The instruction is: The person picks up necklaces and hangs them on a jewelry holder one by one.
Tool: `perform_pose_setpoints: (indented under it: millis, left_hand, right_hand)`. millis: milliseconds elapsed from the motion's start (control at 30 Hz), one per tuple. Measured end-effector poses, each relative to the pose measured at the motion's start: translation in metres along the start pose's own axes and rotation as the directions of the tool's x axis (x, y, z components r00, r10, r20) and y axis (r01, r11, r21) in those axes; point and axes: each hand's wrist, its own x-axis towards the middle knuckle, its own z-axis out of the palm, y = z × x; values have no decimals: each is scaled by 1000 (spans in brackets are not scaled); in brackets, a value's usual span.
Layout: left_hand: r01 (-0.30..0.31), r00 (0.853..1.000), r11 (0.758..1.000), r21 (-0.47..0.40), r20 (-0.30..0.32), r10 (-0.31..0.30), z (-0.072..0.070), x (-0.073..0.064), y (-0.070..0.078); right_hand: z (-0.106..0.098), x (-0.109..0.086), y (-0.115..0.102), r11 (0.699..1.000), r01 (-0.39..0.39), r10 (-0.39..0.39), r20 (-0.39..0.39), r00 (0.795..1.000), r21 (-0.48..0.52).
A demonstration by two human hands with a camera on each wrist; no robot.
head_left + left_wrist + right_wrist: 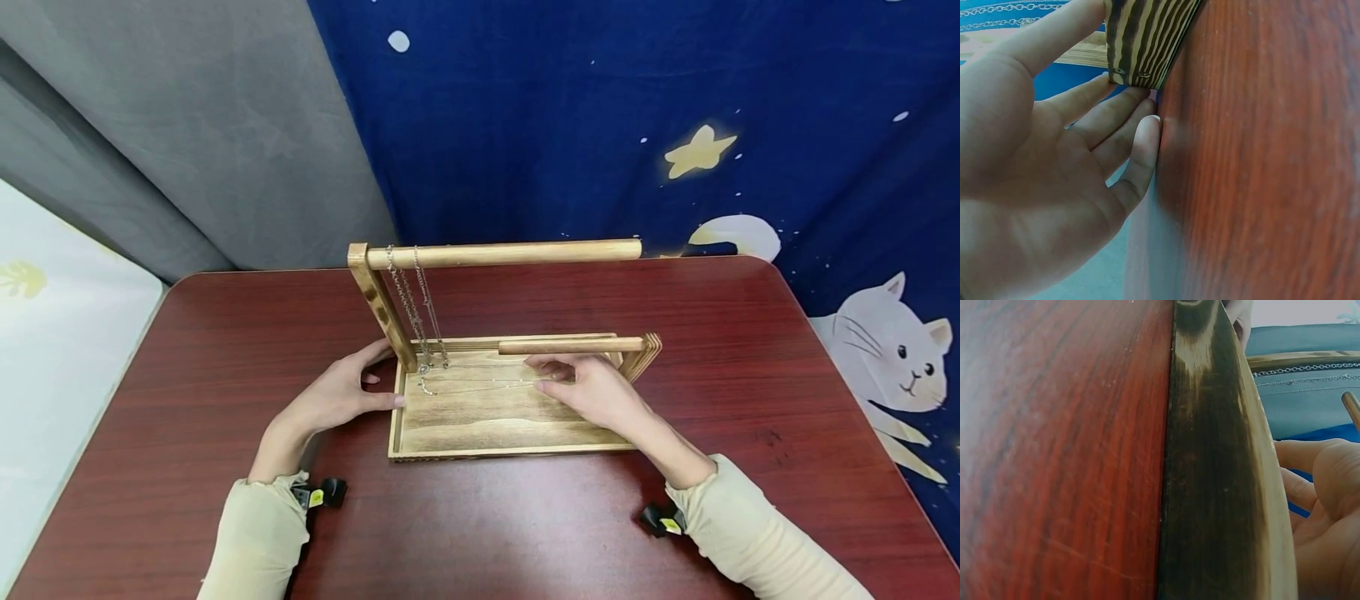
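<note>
A wooden jewelry stand (517,425) has a tray base, a tall post with a long bar, and a lower bar at its right. My left hand (341,390) grips the tray's left end, thumb over the rim and the other fingers outside it by the tall post. In the left wrist view, those fingers (1113,119) lie against the striped wooden end. My right hand (588,390) is over the tray below the lower bar, thumb and forefinger pinching a thin necklace (480,387) stretched leftward across the tray. The right wrist view shows this hand partly behind the tray's wall (1216,456).
Several chain necklaces (423,300) hang near the left end of the upper bar (525,252), their lower ends reaching the tray. The lower bar (570,345) runs just above my right hand. The stand is on a red-brown table (750,375), with curtains (525,125) behind.
</note>
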Motion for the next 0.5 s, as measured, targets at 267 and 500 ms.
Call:
perform_pose_setpoints:
  millis: [267, 500]
  left_hand:
    - [7, 1000, 1000, -7, 0, -7, 0, 0, -1]
    - [-4, 1000, 1000, -8, -2, 4, 0, 1, -2]
  right_hand:
    - [3, 2, 2, 1000, -16, 16, 6, 1000, -14]
    - [6, 4, 4, 999, -35, 35, 17, 999, -5]
